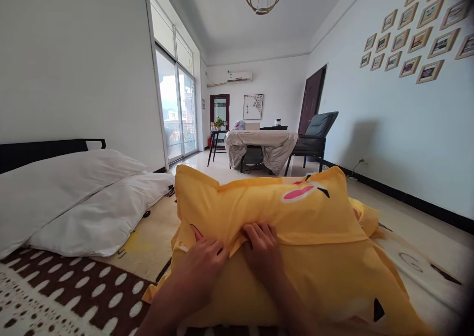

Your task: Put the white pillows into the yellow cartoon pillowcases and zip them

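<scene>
A plump yellow pillowcase [314, 272] with cartoon print in pink, black and white lies right in front of me. Across its middle runs a fabric edge [322, 242], like an overlapping flap. My left hand [203, 264] is closed on this edge left of centre, fingers curled into the cloth. Just to its right, my right hand [261, 247] pinches the same edge, its fingertips bunching the fabric. Both hands are close together but apart. What lies beneath the flap is hidden. More yellow printed cloth [366, 210] shows behind the right side.
Two white pillows [107, 217] lie to the left on a patterned brown and cream blanket [77, 281]. Farther off stand a covered table [259, 138], a dark armchair [314, 136] and a plant [219, 122] by the glass doors [177, 109].
</scene>
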`<state>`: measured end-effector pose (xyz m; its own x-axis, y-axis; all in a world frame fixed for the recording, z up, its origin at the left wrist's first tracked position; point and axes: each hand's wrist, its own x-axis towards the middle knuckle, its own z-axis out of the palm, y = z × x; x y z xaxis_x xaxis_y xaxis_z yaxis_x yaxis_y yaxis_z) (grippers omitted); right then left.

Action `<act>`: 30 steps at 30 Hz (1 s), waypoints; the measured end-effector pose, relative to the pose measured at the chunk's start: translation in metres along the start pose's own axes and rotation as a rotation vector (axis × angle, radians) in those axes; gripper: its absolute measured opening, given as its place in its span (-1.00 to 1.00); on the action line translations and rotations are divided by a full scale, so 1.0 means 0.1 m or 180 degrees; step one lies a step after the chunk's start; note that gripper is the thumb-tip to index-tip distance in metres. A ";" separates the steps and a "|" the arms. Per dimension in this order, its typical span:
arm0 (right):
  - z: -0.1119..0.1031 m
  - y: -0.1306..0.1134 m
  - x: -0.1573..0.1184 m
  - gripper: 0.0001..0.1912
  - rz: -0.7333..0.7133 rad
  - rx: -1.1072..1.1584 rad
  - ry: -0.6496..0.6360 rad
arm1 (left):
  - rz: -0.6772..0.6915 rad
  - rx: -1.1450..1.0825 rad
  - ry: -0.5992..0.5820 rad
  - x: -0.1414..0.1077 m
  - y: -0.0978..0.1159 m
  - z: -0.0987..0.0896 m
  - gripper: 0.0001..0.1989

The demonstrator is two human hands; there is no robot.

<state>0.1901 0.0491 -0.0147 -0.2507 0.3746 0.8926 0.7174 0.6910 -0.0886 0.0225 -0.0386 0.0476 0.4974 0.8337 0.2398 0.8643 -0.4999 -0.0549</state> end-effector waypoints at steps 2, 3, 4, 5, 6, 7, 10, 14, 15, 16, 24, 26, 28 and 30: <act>0.05 0.01 -0.02 -0.78 0.0028 -0.0021 -0.0217 | -0.0171 -0.0199 -0.0244 0.07 -0.09 0.11 -0.79; 0.06 0.02 -0.03 -0.77 0.0043 -0.0039 -0.0345 | -0.0260 -0.0327 -0.0324 0.11 -0.17 0.16 -0.83; 0.05 0.03 -0.02 -0.76 0.0059 -0.0067 -0.0470 | -0.0336 -0.0471 -0.0378 0.13 -0.26 0.19 -0.86; 0.03 0.06 -0.02 -0.76 0.0081 -0.0117 -0.0569 | -0.0389 -0.0621 -0.0427 0.14 -0.36 0.22 -0.86; 0.00 0.10 0.00 -0.77 0.0125 -0.0194 -0.0630 | -0.0426 -0.0768 -0.0467 0.14 -0.46 0.22 -0.86; -0.04 0.15 0.01 -0.79 0.0204 -0.0299 -0.0639 | -0.0436 -0.0903 -0.0487 0.12 -0.56 0.21 -0.85; -0.25 0.40 0.06 -0.91 0.0606 -0.0577 -0.0530 | -0.0344 -0.1181 -0.0471 0.00 -0.74 0.07 -0.83; -0.69 0.79 0.07 -0.93 0.0767 0.0024 -0.0968 | -0.0152 -0.1257 -0.0460 -0.21 -0.68 -0.17 -0.82; -0.83 0.86 0.06 -0.92 0.0743 0.0245 -0.1171 | -0.0114 -0.1249 -0.0475 -0.25 -0.62 -0.21 -0.82; -0.96 0.91 0.03 -0.90 0.0734 0.0421 -0.1349 | -0.0068 -0.1236 -0.0496 -0.29 -0.54 -0.24 -0.82; -1.68 0.84 -0.56 -0.78 0.0751 0.0654 -0.2020 | 0.0244 -0.1074 -0.0110 -0.51 0.06 -0.38 -0.91; -1.69 0.76 -0.72 -0.82 0.0713 0.0604 -0.2229 | 0.0334 -0.0956 0.1152 -0.53 0.08 -0.41 -0.92; -1.70 0.67 -0.83 -0.85 0.0717 0.0605 -0.2350 | 0.0132 -0.0564 0.2530 -0.51 0.02 -0.48 -0.76; -1.78 0.58 -0.89 -0.83 0.0696 0.0707 -0.2412 | -0.0181 -0.0060 0.3154 -0.45 -0.10 -0.56 -0.60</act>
<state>0.3698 -0.0544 -0.0200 -0.5483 0.7762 0.3112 0.6754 0.6305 -0.3825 -0.0124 -0.0845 0.0917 0.1611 0.2881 0.9439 0.8794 -0.4761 -0.0048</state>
